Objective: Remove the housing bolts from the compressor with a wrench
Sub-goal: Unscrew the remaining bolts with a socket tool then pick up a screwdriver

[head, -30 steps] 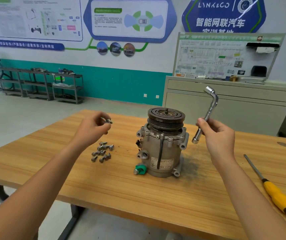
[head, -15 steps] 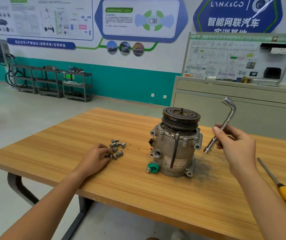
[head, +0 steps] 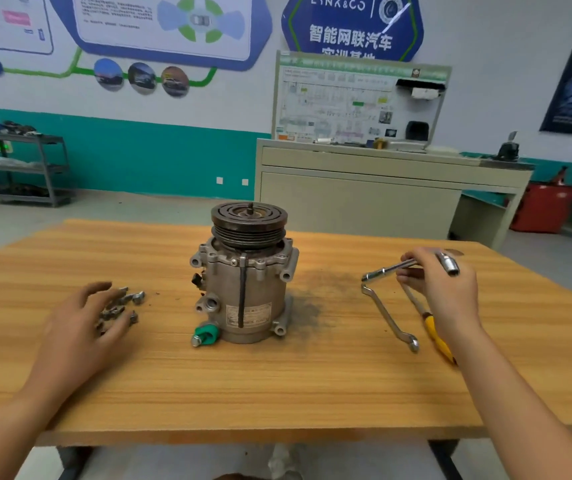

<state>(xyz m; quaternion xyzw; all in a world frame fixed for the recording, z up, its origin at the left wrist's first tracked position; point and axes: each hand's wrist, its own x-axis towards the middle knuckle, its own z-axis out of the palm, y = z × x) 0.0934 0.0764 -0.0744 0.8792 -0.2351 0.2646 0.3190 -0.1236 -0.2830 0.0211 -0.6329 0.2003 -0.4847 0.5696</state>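
Observation:
The grey compressor (head: 246,292) stands upright in the middle of the wooden table (head: 277,386), its dark pulley on top and a green cap at its base. Left of it lies a small pile of loose bolts (head: 128,303). My left hand (head: 83,323) hovers over the pile with its fingers spread and holds nothing. My right hand (head: 443,292) grips the L-shaped socket wrench (head: 391,270) low over the table to the compressor's right, the shaft lying almost flat.
A flat ring spanner (head: 390,317) and a yellow-handled screwdriver (head: 438,341) lie on the table by my right hand. Dark grime stains the wood right of the compressor. A beige cabinet (head: 364,195) stands behind the table, metal shelves at far left.
My left hand has let the bolt go onto the pile and opened. My right hand has lowered the socket wrench from upright down to the table on the right.

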